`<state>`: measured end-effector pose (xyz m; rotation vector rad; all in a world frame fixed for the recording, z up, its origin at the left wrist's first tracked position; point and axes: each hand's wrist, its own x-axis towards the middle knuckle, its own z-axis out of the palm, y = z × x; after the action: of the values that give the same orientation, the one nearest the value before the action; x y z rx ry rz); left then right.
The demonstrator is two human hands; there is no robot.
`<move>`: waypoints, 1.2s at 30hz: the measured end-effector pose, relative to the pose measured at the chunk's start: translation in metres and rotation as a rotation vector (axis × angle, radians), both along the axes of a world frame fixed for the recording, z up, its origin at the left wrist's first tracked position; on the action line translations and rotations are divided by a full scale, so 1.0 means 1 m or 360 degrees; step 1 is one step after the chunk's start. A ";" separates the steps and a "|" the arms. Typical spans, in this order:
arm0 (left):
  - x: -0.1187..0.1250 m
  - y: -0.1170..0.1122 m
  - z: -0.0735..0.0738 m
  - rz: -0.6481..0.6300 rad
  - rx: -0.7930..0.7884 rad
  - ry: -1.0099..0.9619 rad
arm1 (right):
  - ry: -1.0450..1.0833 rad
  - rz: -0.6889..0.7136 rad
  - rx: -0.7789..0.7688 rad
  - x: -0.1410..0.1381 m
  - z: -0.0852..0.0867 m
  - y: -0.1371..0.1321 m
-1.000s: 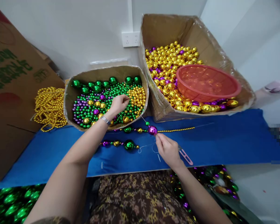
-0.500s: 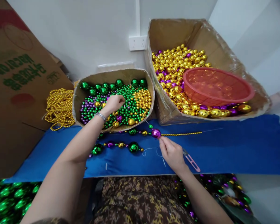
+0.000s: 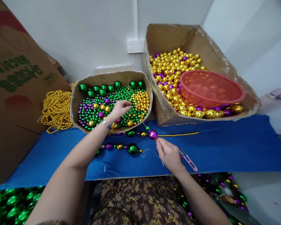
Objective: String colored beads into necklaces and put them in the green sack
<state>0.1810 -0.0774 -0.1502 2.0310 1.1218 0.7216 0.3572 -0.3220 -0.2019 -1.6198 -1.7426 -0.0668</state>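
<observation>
My left hand (image 3: 121,110) reaches over the smaller cardboard box (image 3: 73,109), its thumb and fingers pinched beside the small gold beads (image 3: 141,100). Whether a bead sits between those fingertips is too small to see. Above the blue cloth, my right hand (image 3: 169,154) is closed on a large shiny purple bead (image 3: 153,134). A small green bead (image 3: 147,128) is on the thread just above it. Behind the purple bead, a strand of tiny gold beads (image 3: 180,135) stretches right. A bead string with a big green bead (image 3: 132,148) lies left of my right hand.
Pink-handled thread snips (image 3: 189,161) lie on the blue cloth (image 3: 234,150). At the back right, a larger box (image 3: 168,114) holds gold and purple beads and a red plastic basket (image 3: 215,101). Gold bead strands (image 3: 56,109) lie beside a tall carton (image 3: 18,125) at left.
My left hand has moved right across the box, from the green beads toward the small gold ones. My right hand keeps its hold on the purple bead. The view has shifted slightly.
</observation>
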 end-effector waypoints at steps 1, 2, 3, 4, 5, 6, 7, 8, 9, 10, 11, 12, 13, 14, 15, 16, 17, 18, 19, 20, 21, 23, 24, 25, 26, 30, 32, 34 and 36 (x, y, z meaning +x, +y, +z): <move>-0.002 -0.010 0.003 -0.0002 -0.0242 -0.0343 | 0.0008 0.0001 -0.0004 0.000 0.000 0.000; -0.004 -0.021 0.006 -0.0017 -0.0499 -0.0686 | 0.0014 0.0004 -0.0010 -0.001 0.001 0.001; -0.006 -0.032 0.009 -0.0039 -0.0715 -0.0949 | 0.0018 0.0008 -0.0015 -0.002 0.001 0.001; -0.007 -0.044 0.010 -0.0058 -0.0866 -0.1108 | 0.0016 0.0012 -0.0015 -0.003 0.001 0.001; -0.007 -0.055 0.012 -0.0066 -0.0972 -0.1200 | 0.0011 0.0014 -0.0015 -0.004 0.002 0.002; -0.007 -0.064 0.012 -0.0065 -0.1042 -0.1246 | 0.0005 0.0016 -0.0015 -0.005 0.002 0.002; -0.007 -0.072 0.013 -0.0061 -0.1089 -0.1268 | -0.0001 0.0017 -0.0016 -0.005 0.003 0.002; -0.007 -0.078 0.013 -0.0060 -0.1121 -0.1276 | -0.0006 0.0017 -0.0018 -0.006 0.003 0.001; -0.006 -0.083 0.012 -0.0067 -0.1144 -0.1280 | -0.0011 0.0018 -0.0021 -0.007 0.003 0.001; -0.006 -0.086 0.012 -0.0080 -0.1159 -0.1281 | -0.0014 0.0018 -0.0024 -0.007 0.004 0.000; -0.006 -0.088 0.011 -0.0095 -0.1168 -0.1282 | -0.0017 0.0017 -0.0025 -0.007 0.004 0.000; -0.006 -0.089 0.011 -0.0109 -0.1172 -0.1276 | -0.0022 0.0017 -0.0028 -0.007 0.004 -0.001; -0.006 -0.090 0.010 -0.0118 -0.1173 -0.1266 | -0.0027 0.0016 -0.0032 -0.007 0.004 -0.001; -0.006 -0.091 0.010 -0.0121 -0.1170 -0.1254 | -0.0033 0.0014 -0.0037 -0.007 0.004 -0.002; -0.006 -0.091 0.010 -0.0117 -0.1164 -0.1244 | -0.0040 0.0015 -0.0042 -0.006 0.004 -0.002; -0.006 -0.092 0.010 -0.0111 -0.1153 -0.1230 | -0.0048 0.0016 -0.0045 -0.006 0.004 -0.002; -0.005 -0.094 0.011 -0.0101 -0.1133 -0.1214 | -0.0057 0.0014 -0.0044 -0.005 0.004 -0.002; -0.005 -0.095 0.011 -0.0087 -0.1092 -0.1195 | -0.0068 0.0008 -0.0041 -0.005 0.003 -0.002; -0.005 -0.097 0.012 -0.0075 -0.1023 -0.1170 | -0.0083 0.0000 -0.0038 -0.005 0.003 -0.002; -0.005 -0.098 0.013 -0.0073 -0.0931 -0.1125 | -0.0100 -0.0008 -0.0036 -0.005 0.003 -0.002; -0.006 -0.099 0.014 -0.0090 -0.0825 -0.1058 | -0.0117 -0.0016 -0.0034 -0.006 0.003 -0.002; -0.008 -0.098 0.017 -0.0187 -0.0606 -0.0884 | -0.0139 -0.0022 -0.0033 -0.007 0.003 -0.001; -0.009 -0.095 0.018 -0.0244 -0.0494 -0.0776 | -0.0136 -0.0023 -0.0027 -0.007 0.003 -0.001; -0.011 -0.091 0.018 -0.0277 -0.0361 -0.0649 | -0.0124 -0.0027 -0.0019 -0.007 0.003 0.000; -0.013 -0.085 0.018 -0.0282 -0.0195 -0.0494 | -0.0107 -0.0032 -0.0013 -0.007 0.003 0.000; -0.019 -0.058 0.006 -0.0322 0.0456 0.0396 | -0.0068 -0.0046 -0.0016 -0.004 0.001 -0.001; -0.019 -0.048 -0.005 -0.0462 0.0510 0.0731 | -0.0062 -0.0040 -0.0014 -0.002 -0.001 -0.002; -0.017 -0.044 -0.013 -0.0513 0.0446 0.0776 | -0.0058 -0.0032 -0.0020 -0.002 -0.003 -0.003; -0.016 -0.045 -0.016 -0.0405 0.0293 0.0515 | -0.0059 -0.0022 -0.0037 -0.003 -0.004 -0.004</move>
<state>0.1647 -0.1228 -0.1663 2.4564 0.9701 0.3877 0.3544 -0.3261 -0.2054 -1.6573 -1.7661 -0.0841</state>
